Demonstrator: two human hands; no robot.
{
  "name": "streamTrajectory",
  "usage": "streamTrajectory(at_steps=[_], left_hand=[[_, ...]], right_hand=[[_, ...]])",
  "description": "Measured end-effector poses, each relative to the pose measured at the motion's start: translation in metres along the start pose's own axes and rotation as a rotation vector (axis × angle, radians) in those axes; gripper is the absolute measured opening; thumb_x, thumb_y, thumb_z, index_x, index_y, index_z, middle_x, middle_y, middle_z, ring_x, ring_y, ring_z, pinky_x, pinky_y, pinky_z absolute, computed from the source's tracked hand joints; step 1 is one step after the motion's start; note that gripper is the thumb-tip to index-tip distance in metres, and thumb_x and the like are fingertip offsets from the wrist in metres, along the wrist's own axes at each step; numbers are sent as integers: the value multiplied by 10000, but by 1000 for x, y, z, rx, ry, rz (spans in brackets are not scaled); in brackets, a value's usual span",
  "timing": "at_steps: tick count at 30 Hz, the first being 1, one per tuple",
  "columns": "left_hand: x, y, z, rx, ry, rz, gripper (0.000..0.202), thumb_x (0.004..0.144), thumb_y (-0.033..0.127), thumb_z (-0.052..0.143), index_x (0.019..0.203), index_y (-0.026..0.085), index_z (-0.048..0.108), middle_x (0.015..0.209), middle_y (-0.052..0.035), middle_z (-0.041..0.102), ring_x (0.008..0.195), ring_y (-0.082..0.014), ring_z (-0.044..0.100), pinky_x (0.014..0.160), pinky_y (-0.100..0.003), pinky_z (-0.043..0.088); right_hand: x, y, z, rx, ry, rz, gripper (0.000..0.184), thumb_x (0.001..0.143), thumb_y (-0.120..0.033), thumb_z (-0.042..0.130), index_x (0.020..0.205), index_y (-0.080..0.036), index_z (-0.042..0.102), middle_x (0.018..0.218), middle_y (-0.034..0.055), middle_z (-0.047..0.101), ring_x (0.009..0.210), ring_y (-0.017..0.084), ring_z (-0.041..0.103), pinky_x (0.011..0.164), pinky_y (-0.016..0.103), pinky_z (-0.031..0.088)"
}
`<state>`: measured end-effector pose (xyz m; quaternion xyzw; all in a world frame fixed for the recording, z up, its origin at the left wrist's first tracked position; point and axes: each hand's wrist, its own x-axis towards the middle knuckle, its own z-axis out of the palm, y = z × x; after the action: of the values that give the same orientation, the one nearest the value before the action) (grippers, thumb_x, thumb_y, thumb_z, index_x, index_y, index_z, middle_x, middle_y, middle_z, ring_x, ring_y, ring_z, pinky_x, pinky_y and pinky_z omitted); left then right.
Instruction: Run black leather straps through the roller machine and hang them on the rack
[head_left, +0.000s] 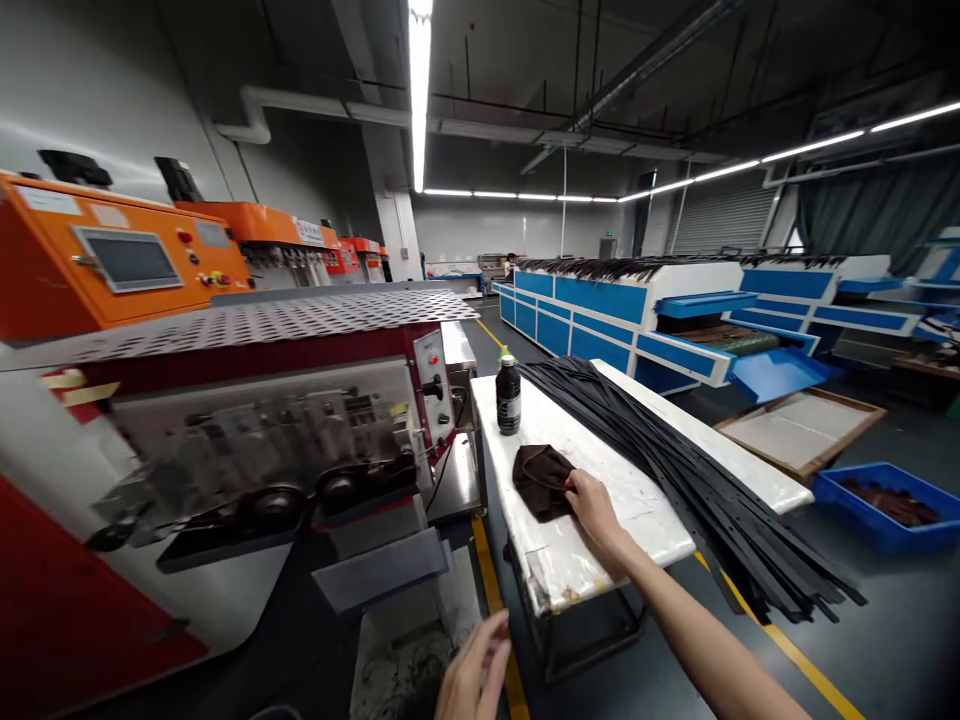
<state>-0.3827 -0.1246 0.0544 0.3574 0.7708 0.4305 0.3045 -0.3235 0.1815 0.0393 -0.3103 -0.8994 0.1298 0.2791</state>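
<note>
My right hand (pixel 592 505) pinches the edge of a crumpled dark brown cloth (pixel 541 484) that lies on a white table (pixel 559 565). Just behind the cloth stands a dark bottle (pixel 508 396) with a black cap and a grey label. At the bottom of the view, my left hand (pixel 477 668) hangs in the air in front of the table, its fingers loosely apart and holding nothing. Long black strips (pixel 660 450) are piled along the table to the right of the cloth, their ends hanging over the near edge.
To the left stands a machine (pixel 262 440) with a clear cover and a control panel (pixel 433 390). Below it sits a bin (pixel 405 650). Blue-and-white machines (pixel 585 310) line the right side, near a blue crate (pixel 892 505) with brown pieces. Orange machines (pixel 127 260) stand behind.
</note>
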Motion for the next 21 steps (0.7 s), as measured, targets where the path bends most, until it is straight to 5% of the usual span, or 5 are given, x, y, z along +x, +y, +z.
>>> streamTrajectory(at_steps=[5, 10, 15, 18, 21], left_hand=[[117, 73, 19, 411, 127, 532, 448, 943, 332, 375, 1386, 275, 420, 1392, -91, 541, 1297, -246, 476, 1107, -458, 415], [204, 85, 43, 839, 116, 589, 341, 883, 125, 422, 1172, 172, 596, 1241, -147, 597, 1132, -292, 526, 920, -463, 505], [215, 87, 45, 827, 123, 545, 345, 823, -12, 328, 819, 180, 616, 919, -77, 639, 947, -237, 575, 748, -347, 498], [205, 93, 41, 792, 148, 498, 303, 767, -13, 399, 908, 181, 584, 899, -57, 637, 903, -231, 584, 755, -354, 501], [184, 110, 42, 546, 145, 500, 386, 808, 149, 521, 1192, 181, 518, 1237, -106, 594, 1169, -269, 529, 981, -428, 470]], right_hand=[[6, 16, -25, -6, -72, -100, 279, 839, -280, 625, 1104, -204, 580, 1115, 63, 644, 991, 208, 623, 832, 288, 487], [38, 94, -101, -279, -39, 197, 318, 945, -264, 472, 1206, -102, 556, 1241, 230, 577, 1198, 332, 523, 954, 454, 432], [51, 152, -140, -338, -133, 379, 100, 861, -134, 544, 830, -99, 633, 1052, 246, 633, 1118, 392, 556, 866, 488, 451], [58, 149, -147, -284, -166, 421, 24, 824, -122, 590, 806, -116, 604, 1066, 247, 638, 1147, 399, 555, 882, 493, 447], [69, 124, -162, -146, -232, 442, 105, 822, -228, 640, 808, -154, 567, 898, 177, 696, 934, 322, 675, 757, 412, 520]])
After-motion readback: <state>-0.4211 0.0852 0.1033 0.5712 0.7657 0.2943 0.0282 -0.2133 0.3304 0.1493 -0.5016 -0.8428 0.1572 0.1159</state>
